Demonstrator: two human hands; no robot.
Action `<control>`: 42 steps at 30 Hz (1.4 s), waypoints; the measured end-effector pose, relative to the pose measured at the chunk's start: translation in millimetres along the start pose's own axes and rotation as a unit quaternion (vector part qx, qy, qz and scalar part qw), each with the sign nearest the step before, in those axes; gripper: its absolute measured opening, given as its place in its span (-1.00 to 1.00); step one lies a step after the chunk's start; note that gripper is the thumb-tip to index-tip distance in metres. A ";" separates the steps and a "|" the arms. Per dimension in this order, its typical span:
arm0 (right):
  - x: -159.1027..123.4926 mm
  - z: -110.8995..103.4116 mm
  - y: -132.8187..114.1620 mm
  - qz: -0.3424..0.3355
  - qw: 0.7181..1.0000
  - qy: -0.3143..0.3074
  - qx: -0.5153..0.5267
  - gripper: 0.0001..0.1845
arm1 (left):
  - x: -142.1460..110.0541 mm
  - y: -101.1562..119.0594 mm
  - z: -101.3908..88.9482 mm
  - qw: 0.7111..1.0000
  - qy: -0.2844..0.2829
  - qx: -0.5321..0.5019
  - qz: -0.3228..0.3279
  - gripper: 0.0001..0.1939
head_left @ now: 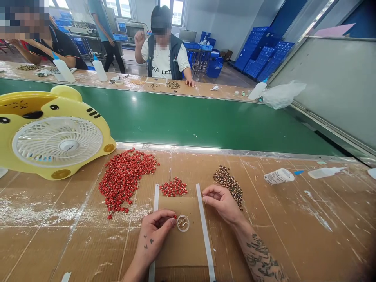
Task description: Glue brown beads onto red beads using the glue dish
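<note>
My left hand (pixel 155 233) pinches a small red piece (pixel 175 216) between thumb and fingertips, just left of a small round clear dish (pixel 188 228). A thin stick (pixel 185 219) lies across that dish. At the right white tape strip (pixel 202 219), my right hand (pixel 221 201) has thumb and forefinger pressed together; what sits between them is too small to name. Beside it lies a heap of small dark brown and gold pieces (pixel 227 180), partly covered by the hand. A small cluster of red pieces (pixel 173 187) lies beyond the dish, between the tape strips.
A large red pile (pixel 126 176) lies to the left, near a yellow animal-shaped fan (pixel 67 145). To the right are a white bottle (pixel 279 176) and a squeeze bottle (pixel 324 172) on their sides. Past the green belt (pixel 205 121), a person (pixel 164 51) sits opposite.
</note>
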State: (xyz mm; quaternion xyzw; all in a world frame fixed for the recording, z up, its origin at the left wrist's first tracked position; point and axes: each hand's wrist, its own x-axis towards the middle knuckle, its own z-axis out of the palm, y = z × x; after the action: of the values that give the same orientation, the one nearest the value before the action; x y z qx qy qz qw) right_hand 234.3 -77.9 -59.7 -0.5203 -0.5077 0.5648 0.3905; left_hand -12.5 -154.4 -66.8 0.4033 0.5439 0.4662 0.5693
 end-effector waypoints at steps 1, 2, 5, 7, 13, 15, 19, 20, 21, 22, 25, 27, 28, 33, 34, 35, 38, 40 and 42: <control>0.2 3.1 2.3 0.009 1.000 -0.003 0.021 -0.70 | 0.7 1.6 1.2 1.000 -0.003 0.001 0.003 -0.86; 0.4 5.3 4.2 0.017 0.999 -0.007 0.037 -0.69 | 1.8 3.1 2.4 1.000 -0.007 0.002 0.006 -0.86; 0.4 7.4 8.9 0.035 0.997 -0.014 0.068 -0.69 | 6.6 7.2 6.4 1.000 -0.021 -0.001 0.011 -0.87; 0.1 6.9 11.9 0.041 0.996 -0.012 0.080 -0.70 | 10.3 9.8 10.0 1.000 -0.026 0.000 0.012 -0.87; -3.7 8.0 13.0 0.014 0.996 -0.010 0.090 -0.79 | 19.6 22.3 25.2 0.999 -0.045 0.028 0.014 -0.88; -6.5 9.8 6.3 -0.011 0.997 -0.023 0.069 -0.84 | 21.9 28.2 30.1 0.998 -0.052 0.041 0.017 -0.87; -13.7 14.4 -13.7 -0.093 0.994 -0.059 -0.009 -0.94 | 24.1 36.6 37.8 0.996 -0.058 0.061 0.029 -0.90; -15.5 15.9 -18.4 -0.110 0.991 -0.065 -0.032 -0.96 | 24.1 37.4 39.2 0.995 -0.060 0.066 0.035 -0.91; -17.1 17.6 -22.5 -0.125 0.988 -0.069 -0.053 -0.96 | 23.9 37.7 40.4 0.994 -0.063 0.072 0.044 -0.92; -18.5 19.2 -25.9 -0.138 0.985 -0.071 -0.072 -0.95 | 23.7 37.6 41.3 0.993 -0.065 0.077 0.054 -0.92; -20.9 23.6 -32.3 -0.169 0.977 -0.078 -0.109 -0.93 | 23.1 36.0 42.2 0.990 -0.067 0.088 0.083 -0.91; -21.6 25.2 -34.7 -0.175 0.973 -0.081 -0.125 -0.92 | 23.0 35.4 41.8 0.988 -0.066 0.098 0.100 -0.91; -21.9 25.7 -35.8 -0.175 0.972 -0.081 -0.132 -0.91 | 23.0 35.5 41.5 0.987 -0.066 0.104 0.108 -0.91; -23.3 26.4 -39.6 -0.179 0.970 -0.081 -0.145 -0.90 | 22.7 37.2 41.1 0.980 -0.064 0.133 0.134 -0.91; -23.7 26.5 -39.6 -0.181 0.969 -0.084 -0.144 -0.90 | 22.4 37.2 41.1 0.980 -0.063 0.134 0.135 -0.91; -24.0 26.6 -39.4 -0.182 0.969 -0.087 -0.144 -0.90 | 22.1 37.1 41.1 0.980 -0.061 0.134 0.136 -0.91; -24.4 26.8 -37.5 -0.175 0.972 -0.092 -0.131 -0.91 | 21.4 37.0 40.5 0.980 -0.057 0.129 0.139 -0.91; -23.8 26.7 -35.9 -0.154 0.978 -0.095 -0.101 -0.91 | 20.8 38.0 39.5 0.981 -0.056 0.125 0.139 -0.91; -22.5 26.8 -34.1 -0.116 0.987 -0.100 -0.055 -0.91 | 20.0 39.8 38.4 0.981 -0.060 0.121 0.140 -0.91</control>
State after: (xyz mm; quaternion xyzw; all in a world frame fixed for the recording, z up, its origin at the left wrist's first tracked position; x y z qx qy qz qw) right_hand 208.5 -98.1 -23.5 -0.4195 -0.6314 0.5364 0.3710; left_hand 21.5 -123.6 -30.0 0.5691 0.4993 0.4470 0.4765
